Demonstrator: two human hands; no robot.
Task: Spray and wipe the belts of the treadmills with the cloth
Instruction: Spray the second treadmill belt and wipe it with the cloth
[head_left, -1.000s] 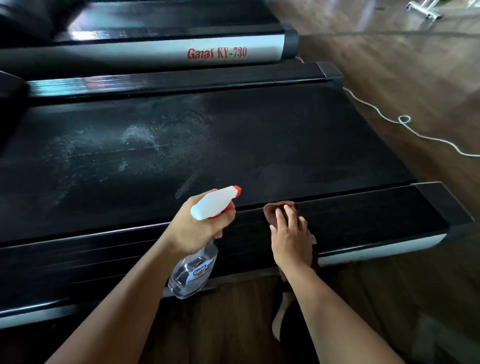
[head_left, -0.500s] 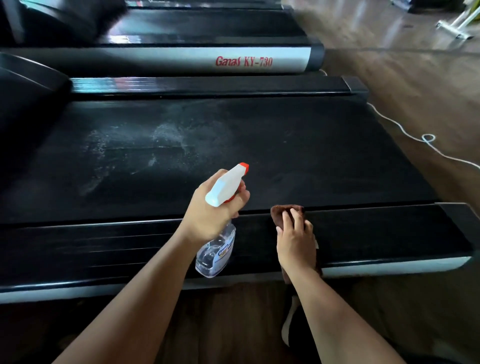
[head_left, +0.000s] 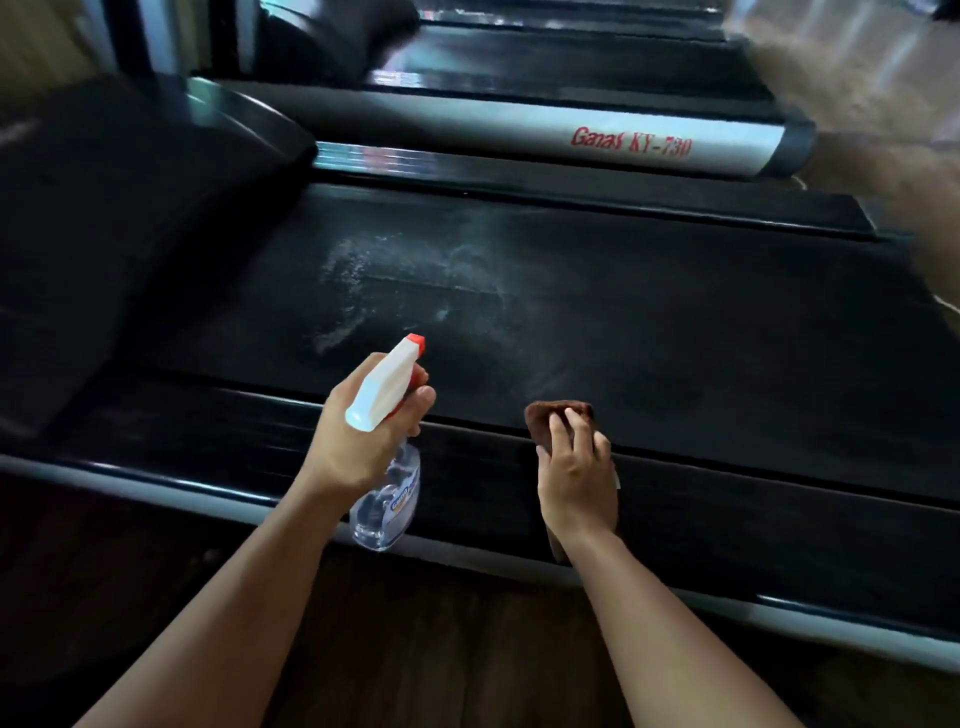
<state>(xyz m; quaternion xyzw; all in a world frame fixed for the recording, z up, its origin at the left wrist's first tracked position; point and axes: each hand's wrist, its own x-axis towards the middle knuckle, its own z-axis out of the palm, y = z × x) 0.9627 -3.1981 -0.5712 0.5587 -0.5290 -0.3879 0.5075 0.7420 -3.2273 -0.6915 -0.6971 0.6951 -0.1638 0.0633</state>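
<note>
Closest in, dark wooden floor (head_left: 415, 649) runs under two bare forearms that reach forward over the treadmill's edge. The left hand (head_left: 363, 431) is clenched around the neck of a spray bottle (head_left: 387, 499), fingers wrapped at the trigger. The bottle's clear body hangs below the fist in front of the near side rail (head_left: 208, 441), and its white head with the red nozzle tip points up and away over the belt. Just to its right, apart from it, the right hand (head_left: 576, 478) grasps a brown cloth (head_left: 558, 413). Its fingers are curled over the top of the cloth and its thumb sits at the side. The cloth rests on the near side rail right at the belt's front edge, and part of it trails under the palm.

Beyond the hands lies the black treadmill belt (head_left: 623, 322), with a pale patch of spray droplets (head_left: 363, 280) left of centre. The black motor cover (head_left: 104, 234) rises at the left end. Past the far side rail (head_left: 571, 182) stands the next treadmill (head_left: 631, 143), whose silver rail carries red lettering "Ganas KY-730".
</note>
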